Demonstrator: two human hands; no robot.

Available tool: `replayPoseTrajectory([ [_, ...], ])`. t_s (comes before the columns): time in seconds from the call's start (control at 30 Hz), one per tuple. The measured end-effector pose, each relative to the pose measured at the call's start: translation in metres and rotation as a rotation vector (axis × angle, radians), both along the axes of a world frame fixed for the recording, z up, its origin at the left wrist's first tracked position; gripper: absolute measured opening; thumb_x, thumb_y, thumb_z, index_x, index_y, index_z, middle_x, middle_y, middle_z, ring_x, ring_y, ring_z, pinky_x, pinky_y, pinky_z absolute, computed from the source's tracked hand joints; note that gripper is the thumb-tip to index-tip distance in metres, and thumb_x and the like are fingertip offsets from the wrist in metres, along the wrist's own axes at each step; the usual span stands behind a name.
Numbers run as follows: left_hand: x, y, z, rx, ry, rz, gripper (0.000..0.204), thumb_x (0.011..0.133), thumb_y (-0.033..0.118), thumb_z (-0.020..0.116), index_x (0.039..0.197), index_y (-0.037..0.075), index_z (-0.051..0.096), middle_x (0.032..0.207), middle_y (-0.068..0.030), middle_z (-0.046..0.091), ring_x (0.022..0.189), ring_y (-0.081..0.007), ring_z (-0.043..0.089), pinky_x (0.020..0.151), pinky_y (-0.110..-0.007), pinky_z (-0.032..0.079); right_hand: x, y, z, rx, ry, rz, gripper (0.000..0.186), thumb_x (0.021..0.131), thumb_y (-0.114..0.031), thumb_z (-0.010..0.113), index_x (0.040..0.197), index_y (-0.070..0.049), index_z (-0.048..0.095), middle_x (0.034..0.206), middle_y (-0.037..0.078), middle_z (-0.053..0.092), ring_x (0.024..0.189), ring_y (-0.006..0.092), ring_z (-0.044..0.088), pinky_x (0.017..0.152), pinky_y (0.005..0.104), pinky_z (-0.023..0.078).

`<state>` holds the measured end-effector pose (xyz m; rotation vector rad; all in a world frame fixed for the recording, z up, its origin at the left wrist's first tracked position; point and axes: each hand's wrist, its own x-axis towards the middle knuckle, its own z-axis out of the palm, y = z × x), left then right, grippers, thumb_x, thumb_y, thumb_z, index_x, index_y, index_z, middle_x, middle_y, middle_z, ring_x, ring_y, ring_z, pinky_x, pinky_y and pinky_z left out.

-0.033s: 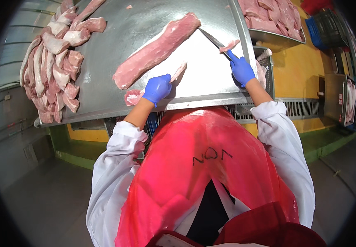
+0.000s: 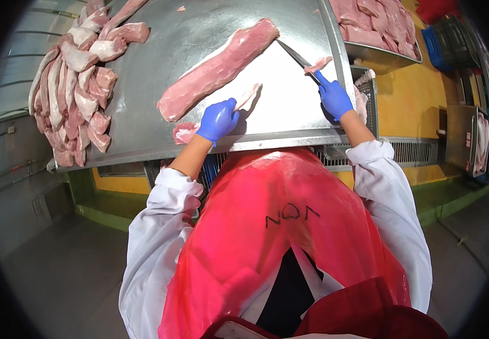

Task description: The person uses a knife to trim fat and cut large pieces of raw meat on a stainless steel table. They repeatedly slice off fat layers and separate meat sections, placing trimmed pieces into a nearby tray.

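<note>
My left hand (image 2: 219, 120), in a blue glove, pinches a thin pale meat strip (image 2: 249, 95) above the steel table (image 2: 126, 113). My right hand (image 2: 335, 97), also gloved, grips a long knife (image 2: 294, 55), index finger along it, blade angled toward the upper left; a small meat scrap (image 2: 319, 65) lies on or against the blade. A long pink loin (image 2: 216, 70) with a pale fatty edge lies diagonally between and beyond my hands, near the knife's tip. A smaller piece (image 2: 183, 133) rests beside my left wrist, partly hidden.
A pile of meat cuts (image 2: 75, 90) covers the table's left side. At upper right stand a metal tray of meat (image 2: 374, 22), a perforated crate (image 2: 371, 99) at the table's edge, dark and blue crates (image 2: 445, 39), and another steel container (image 2: 465, 141). My red apron (image 2: 244, 248) meets the table's front edge.
</note>
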<state>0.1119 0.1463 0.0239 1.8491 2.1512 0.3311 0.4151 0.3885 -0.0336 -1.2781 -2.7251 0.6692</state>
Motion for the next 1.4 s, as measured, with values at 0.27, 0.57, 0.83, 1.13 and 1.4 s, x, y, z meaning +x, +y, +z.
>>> replayPoseTrajectory([
  [0.27, 0.006, 0.041, 0.213, 0.527, -1.081, 0.293, 0.012, 0.092, 0.006, 0.056, 0.101, 0.001, 0.062, 0.076, -0.0018, 0.061, 0.063, -0.0058, 0.053, 0.056, -0.023, 0.045, 0.019, -0.018, 0.020, -0.539, 0.420, -0.193, 0.050, 0.102, -0.020, 0.052, 0.152, -0.020, 0.045, 0.084, 0.011, 0.065, 0.074, 0.0154, 0.059, 0.073, 0.0336, 0.050],
  [0.57, -0.021, -0.048, 0.111, 0.312, -1.009, 0.409, 0.029, 0.093, 0.009, 0.064, 0.119, -0.002, 0.058, 0.105, -0.0108, 0.065, 0.101, -0.0200, 0.062, 0.092, -0.035, 0.049, 0.035, -0.050, 0.082, -0.545, 0.609, -0.234, 0.055, 0.103, -0.014, 0.050, 0.156, -0.017, 0.037, 0.077, 0.000, 0.054, 0.062, 0.0070, 0.045, 0.058, 0.0230, 0.042],
  [0.83, 0.037, -0.020, -0.019, 0.372, 0.006, 0.173, 0.060, 0.077, 0.027, 0.074, 0.125, -0.002, 0.054, 0.126, -0.0242, 0.055, 0.122, -0.0410, 0.050, 0.103, -0.052, 0.040, 0.050, -0.073, 0.088, -0.206, 0.394, 0.034, 0.049, 0.103, -0.018, 0.050, 0.152, -0.014, 0.043, 0.088, 0.015, 0.065, 0.079, 0.0242, 0.062, 0.076, 0.0373, 0.050],
  [1.13, 0.069, 0.022, -0.058, -0.095, -0.055, 0.268, 0.025, 0.086, 0.019, 0.061, 0.102, 0.001, 0.058, 0.088, -0.0204, 0.067, 0.083, -0.0393, 0.066, 0.078, -0.051, 0.050, 0.027, -0.102, 0.080, -0.315, -0.107, 0.242, 0.050, 0.102, -0.026, 0.048, 0.151, -0.027, 0.042, 0.091, 0.025, 0.061, 0.086, 0.0425, 0.063, 0.081, 0.0503, 0.051],
  [1.4, 0.094, 0.028, -0.054, 0.055, -0.121, 0.083, 0.021, 0.098, 0.020, 0.049, 0.096, 0.003, 0.060, 0.072, -0.0212, 0.066, 0.068, -0.0407, 0.066, 0.063, -0.052, 0.053, -0.053, -0.097, 0.052, -0.148, -0.093, 0.266, 0.051, 0.101, -0.026, 0.050, 0.151, -0.028, 0.039, 0.107, 0.026, 0.060, 0.091, 0.0430, 0.065, 0.080, 0.0492, 0.054],
])
